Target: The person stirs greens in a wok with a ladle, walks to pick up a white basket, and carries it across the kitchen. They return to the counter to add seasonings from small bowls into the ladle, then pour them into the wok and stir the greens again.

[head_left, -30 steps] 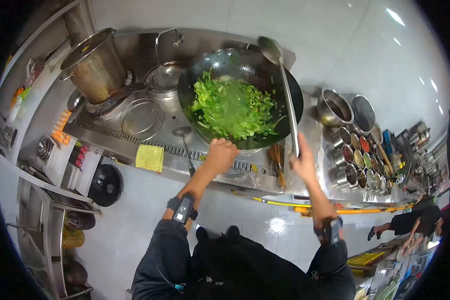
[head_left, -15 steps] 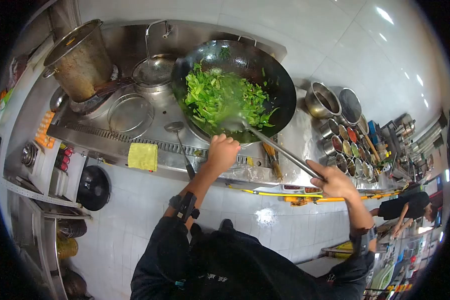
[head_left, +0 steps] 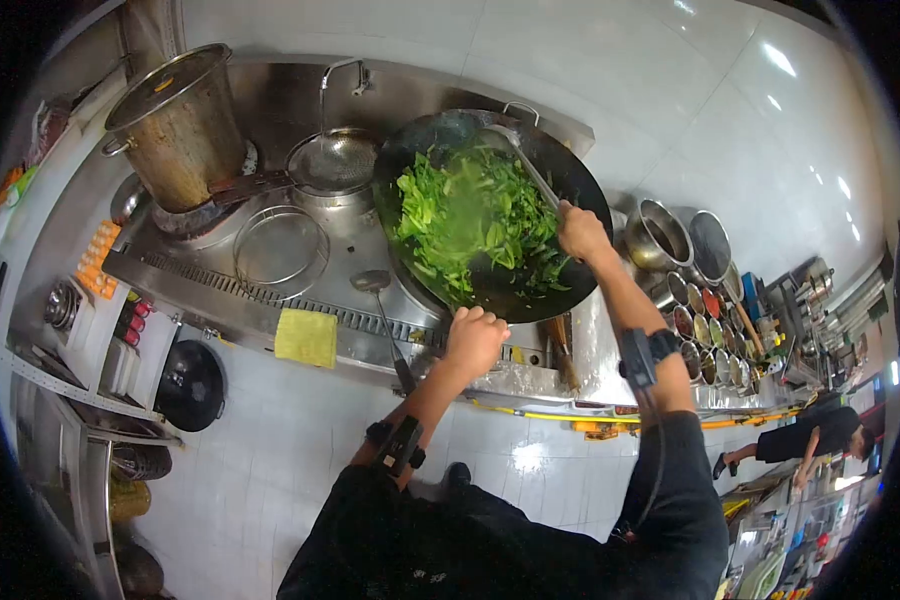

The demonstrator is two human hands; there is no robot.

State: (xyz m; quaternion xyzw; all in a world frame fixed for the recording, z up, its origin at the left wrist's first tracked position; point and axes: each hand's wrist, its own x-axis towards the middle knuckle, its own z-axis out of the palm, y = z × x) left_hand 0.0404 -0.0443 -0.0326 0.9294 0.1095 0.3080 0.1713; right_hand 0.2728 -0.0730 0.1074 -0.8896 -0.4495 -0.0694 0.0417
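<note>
Chopped leafy greens (head_left: 470, 215) fill much of a large black wok (head_left: 580, 190) on the metal stove. My left hand (head_left: 475, 345) is closed at the wok's near rim; the part it grips is mostly hidden under the fingers. My right hand (head_left: 583, 232) is wrapped round the handle of a long metal ladle (head_left: 535, 172). The ladle's bowl lies at the far side of the wok, beyond the greens. Left of my left hand, a second ladle (head_left: 372, 281) rests on the stove edge, beside a yellow cloth (head_left: 306, 337).
At the left stand a tall stockpot (head_left: 178, 130) and a round strainer (head_left: 280, 250). A perforated strainer (head_left: 335, 162) sits under the tap. Metal pots (head_left: 658, 235) and seasoning containers (head_left: 710, 330) are at the right. A person (head_left: 820, 435) is farther right.
My right hand has moved away from me, over the wok, taking the ladle's bowl from the near side to the far side. The greens have shifted, and the whole view has moved slightly.
</note>
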